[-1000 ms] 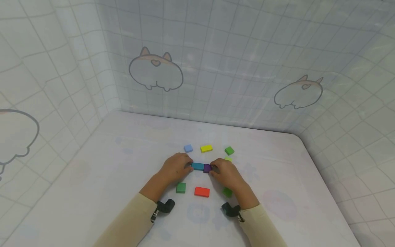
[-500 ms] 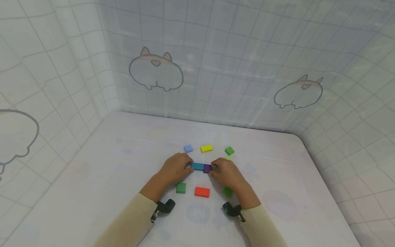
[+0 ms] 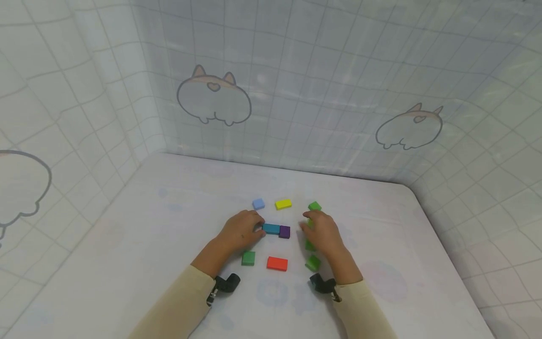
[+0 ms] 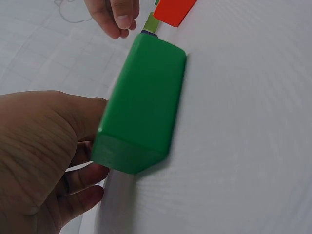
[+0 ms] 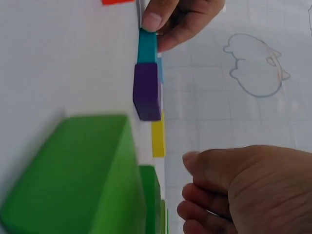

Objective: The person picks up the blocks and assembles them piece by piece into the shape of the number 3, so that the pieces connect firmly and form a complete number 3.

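- Fingers of the left hand (image 3: pixel 240 231) pinch the blue block (image 3: pixel 271 229) at its left end.
- Purple block (image 3: pixel 284 231) touches its right end; lining-up looks about done, imo.
- Right hand (image 3: pixel 325 234) is empty, fingers loosely parted near green blocks (image 3: pixel 313 263); next probably calls for a gentle left release.

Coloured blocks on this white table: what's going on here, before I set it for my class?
A person's left-hand grip pinches one end of a blue block. A purple block sits at its other end, seemingly touching it. The right-hand grip holds nothing, near the green blocks on the right. A yellow block lies beyond the pair, and a red block lies nearer the person.
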{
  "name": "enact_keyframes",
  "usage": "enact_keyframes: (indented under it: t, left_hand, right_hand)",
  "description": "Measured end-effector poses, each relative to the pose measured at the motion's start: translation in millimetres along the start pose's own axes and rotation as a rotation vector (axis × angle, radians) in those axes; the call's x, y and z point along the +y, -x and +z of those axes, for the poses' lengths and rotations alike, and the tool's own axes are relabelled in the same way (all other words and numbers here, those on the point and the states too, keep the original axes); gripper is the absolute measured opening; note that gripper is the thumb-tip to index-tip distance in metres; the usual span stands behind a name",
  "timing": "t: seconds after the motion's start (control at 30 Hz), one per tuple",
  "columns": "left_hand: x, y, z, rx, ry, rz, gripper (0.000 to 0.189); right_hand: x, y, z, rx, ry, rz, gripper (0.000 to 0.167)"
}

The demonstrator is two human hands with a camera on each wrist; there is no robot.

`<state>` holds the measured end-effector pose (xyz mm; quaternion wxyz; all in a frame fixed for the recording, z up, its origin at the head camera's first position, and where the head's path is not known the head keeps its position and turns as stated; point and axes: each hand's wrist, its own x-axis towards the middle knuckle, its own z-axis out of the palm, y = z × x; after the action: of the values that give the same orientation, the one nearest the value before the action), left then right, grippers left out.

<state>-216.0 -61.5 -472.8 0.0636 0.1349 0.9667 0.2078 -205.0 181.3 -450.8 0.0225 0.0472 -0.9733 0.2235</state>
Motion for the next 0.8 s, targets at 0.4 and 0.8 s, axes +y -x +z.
enact_keyframes:
  t: [0.4,0.8]
  left_hand:
    - [-0.5,0.4,-1.4,-0.009,0.005,0.007,0.04]
    - [-0.5,0.3,-0.3,-0.013,-0.001,0.004,0.039]
  right_hand:
    - [10,-3.3,0,0.056,0.072,0.014,0.039]
    - [12,-1.0,3,0.044,0.083,0.034,0.038]
